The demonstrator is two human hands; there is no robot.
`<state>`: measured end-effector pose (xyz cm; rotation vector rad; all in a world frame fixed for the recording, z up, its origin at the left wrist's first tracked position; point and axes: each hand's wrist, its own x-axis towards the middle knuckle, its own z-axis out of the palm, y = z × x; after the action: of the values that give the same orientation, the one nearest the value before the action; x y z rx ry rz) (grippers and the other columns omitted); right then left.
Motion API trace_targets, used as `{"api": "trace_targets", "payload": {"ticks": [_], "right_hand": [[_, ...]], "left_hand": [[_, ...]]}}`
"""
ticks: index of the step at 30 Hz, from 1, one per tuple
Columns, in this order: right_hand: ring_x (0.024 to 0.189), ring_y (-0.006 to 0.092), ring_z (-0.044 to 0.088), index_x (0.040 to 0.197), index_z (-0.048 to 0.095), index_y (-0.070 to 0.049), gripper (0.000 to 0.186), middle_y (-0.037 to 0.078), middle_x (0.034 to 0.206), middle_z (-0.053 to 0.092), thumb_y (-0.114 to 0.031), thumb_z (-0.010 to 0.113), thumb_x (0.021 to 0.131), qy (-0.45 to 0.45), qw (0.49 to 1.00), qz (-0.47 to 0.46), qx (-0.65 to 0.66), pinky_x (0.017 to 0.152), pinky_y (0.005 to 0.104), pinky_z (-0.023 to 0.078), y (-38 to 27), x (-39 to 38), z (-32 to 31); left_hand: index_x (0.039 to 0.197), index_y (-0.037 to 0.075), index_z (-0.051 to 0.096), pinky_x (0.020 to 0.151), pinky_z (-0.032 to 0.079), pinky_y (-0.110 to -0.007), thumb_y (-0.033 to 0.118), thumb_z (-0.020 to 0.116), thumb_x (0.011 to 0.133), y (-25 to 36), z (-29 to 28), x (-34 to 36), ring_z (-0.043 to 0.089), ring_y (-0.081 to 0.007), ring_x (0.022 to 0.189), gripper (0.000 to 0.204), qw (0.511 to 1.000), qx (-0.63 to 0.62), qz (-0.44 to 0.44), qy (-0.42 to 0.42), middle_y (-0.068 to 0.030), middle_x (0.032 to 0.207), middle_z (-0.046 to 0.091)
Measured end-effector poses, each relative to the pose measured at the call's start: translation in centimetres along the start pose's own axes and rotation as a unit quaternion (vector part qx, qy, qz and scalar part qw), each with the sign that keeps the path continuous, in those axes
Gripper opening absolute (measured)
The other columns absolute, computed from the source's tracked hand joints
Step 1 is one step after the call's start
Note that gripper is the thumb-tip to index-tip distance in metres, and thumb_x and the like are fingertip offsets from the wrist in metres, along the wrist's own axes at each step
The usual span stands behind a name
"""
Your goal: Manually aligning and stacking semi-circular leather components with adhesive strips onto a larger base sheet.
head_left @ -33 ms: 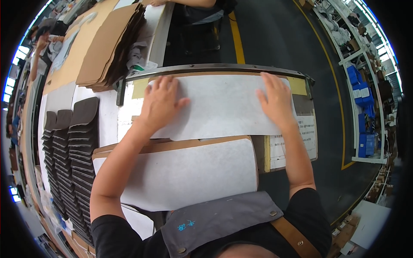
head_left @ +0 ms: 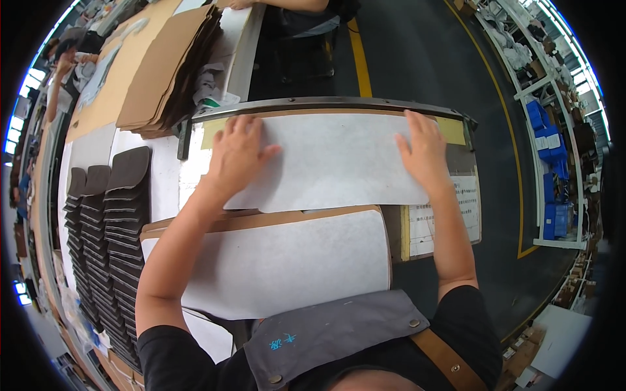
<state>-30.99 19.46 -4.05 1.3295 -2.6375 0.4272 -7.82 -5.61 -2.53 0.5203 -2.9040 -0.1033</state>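
Note:
A white sheet (head_left: 332, 163) with a brown layer showing at its far edge lies flat on the work board, against a metal bar (head_left: 313, 101). My left hand (head_left: 238, 153) rests on the sheet's left end, fingers stretched toward the bar and thumb apart. On its right end lies my right hand (head_left: 424, 148), also flat, with fingers extended and thumb spread. Closer to my body is a second white sheet (head_left: 293, 260) with brown edges beneath it, partly covered by my left forearm.
Three rows of overlapping dark pads (head_left: 124, 221) stand at left. Beyond them rises a stack of brown sheets (head_left: 163, 72). A printed paper (head_left: 463, 202) lies by my right forearm. Blue bins (head_left: 551, 146) sit on a rack at right. Another person's arm (head_left: 293, 4) shows at the top.
My left hand has shifted slightly left and toward me along the sheet. My right hand has moved a little to the right. The sheet looks nearly unmoved.

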Motion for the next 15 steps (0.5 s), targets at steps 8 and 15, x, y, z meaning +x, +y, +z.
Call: {"api": "trace_targets", "payload": {"ticks": [8, 15], "right_hand": [[0.114, 0.0343, 0.051, 0.131, 0.046, -0.002, 0.065, 0.020, 0.124, 0.052, -0.029, 0.071, 0.078, -0.029, 0.981, 0.193, -0.003, 0.093, 0.0414, 0.044, 3.1, -0.2, -2.7], [0.070, 0.0278, 0.063, 0.095, 0.063, 0.001, 0.034, 0.013, 0.074, 0.065, -0.027, 0.071, 0.079, -0.062, 0.958, 0.227, 0.166, 0.069, 0.0357, 0.049, 5.6, 0.5, -2.7]], "left_hand": [[0.122, -0.003, 0.051, 0.080, 0.049, -0.039, 0.033, 0.079, 0.071, -5.1, -0.4, -0.1, 0.059, -0.0311, 0.098, 0.069, 0.976, -0.092, -0.196, -0.002, -0.0227, 0.110, 0.057], [0.094, -0.005, 0.064, 0.062, 0.046, -0.032, 0.023, 0.077, 0.073, -4.4, -1.9, 0.5, 0.059, -0.0173, 0.067, 0.037, 0.931, -0.221, -0.276, -0.092, -0.0086, 0.068, 0.060]]}}
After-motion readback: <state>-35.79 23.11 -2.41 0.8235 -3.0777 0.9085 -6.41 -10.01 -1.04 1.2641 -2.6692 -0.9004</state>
